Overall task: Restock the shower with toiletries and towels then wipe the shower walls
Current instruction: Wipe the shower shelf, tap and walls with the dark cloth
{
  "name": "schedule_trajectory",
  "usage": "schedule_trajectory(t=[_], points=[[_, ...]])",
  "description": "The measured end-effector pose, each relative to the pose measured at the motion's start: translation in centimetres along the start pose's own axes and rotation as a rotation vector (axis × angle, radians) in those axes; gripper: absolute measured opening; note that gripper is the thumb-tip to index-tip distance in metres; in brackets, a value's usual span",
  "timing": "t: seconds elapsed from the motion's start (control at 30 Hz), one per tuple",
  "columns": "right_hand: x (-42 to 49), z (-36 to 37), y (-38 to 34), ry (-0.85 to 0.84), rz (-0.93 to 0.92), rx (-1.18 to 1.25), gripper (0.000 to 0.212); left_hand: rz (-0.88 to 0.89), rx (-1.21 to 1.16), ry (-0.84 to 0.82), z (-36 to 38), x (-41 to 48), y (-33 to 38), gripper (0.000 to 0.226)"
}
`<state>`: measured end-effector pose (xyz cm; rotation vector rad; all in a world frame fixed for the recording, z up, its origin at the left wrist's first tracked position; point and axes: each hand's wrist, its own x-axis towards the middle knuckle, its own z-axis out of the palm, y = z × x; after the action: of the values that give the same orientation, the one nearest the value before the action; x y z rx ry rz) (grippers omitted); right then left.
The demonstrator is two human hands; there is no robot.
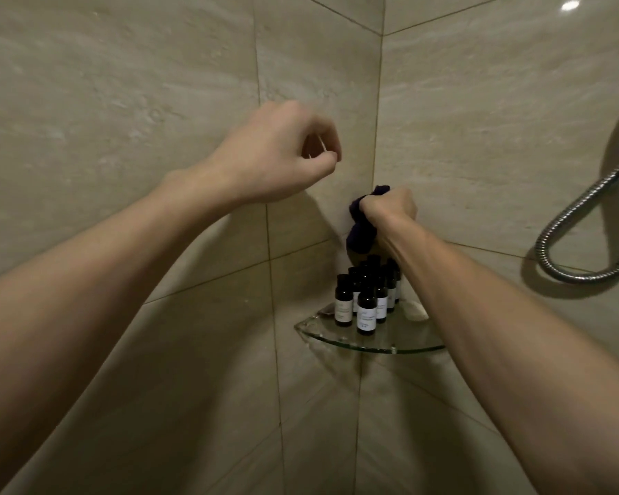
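My right hand grips a bunched dark purple cloth and holds it against the tiled wall right in the shower corner, just above the bottles. Several small dark toiletry bottles with white labels stand clustered on a glass corner shelf. My left hand hovers in front of the left wall, higher than the right hand, with fingers loosely curled and nothing in it.
A chrome shower hose hangs in a loop on the right wall. A pale soap-like object lies on the shelf behind my right forearm. Beige tiles with thin grout lines cover both walls.
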<state>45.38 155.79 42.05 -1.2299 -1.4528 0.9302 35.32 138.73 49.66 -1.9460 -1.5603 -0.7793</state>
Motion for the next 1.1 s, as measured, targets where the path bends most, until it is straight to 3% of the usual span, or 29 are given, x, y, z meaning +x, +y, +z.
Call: schedule_trajectory(t=[0.13, 0.33, 0.53, 0.63, 0.73, 0.87, 1.1], points=[[-0.2, 2.9, 0.8, -0.028, 0.059, 0.073, 0.051, 0.01, -0.025, 0.029, 0.1, -0.3, 0.4, 0.023], [-9.6, 4.6, 1.2, -0.065, -0.059, 0.178, 0.037, 0.001, -0.034, -0.004, 0.7, -1.6, -0.1, 0.019], [-15.8, 8.2, 3.2, -0.029, -0.277, 0.289, 0.076, 0.0, -0.135, -0.065, 0.7, -4.2, 0.2, 0.017], [-16.6, 9.6, 4.3, -0.035, -0.271, 0.19, 0.09, 0.041, -0.165, -0.104, 0.2, -5.6, 0.8, 0.017], [-16.0, 9.3, 4.8, -0.045, -0.235, 0.251, 0.098, 0.07, -0.167, -0.124, -0.4, -6.4, 1.5, 0.016], [-14.7, 8.5, 4.1, -0.081, -0.149, 0.367, 0.093, 0.086, -0.173, -0.122, -1.0, -6.8, 2.3, 0.015], [-13.5, 8.7, 4.5, -0.164, -0.021, 0.301, 0.074, 0.133, -0.153, -0.122, -2.0, -7.5, 3.8, 0.015]])
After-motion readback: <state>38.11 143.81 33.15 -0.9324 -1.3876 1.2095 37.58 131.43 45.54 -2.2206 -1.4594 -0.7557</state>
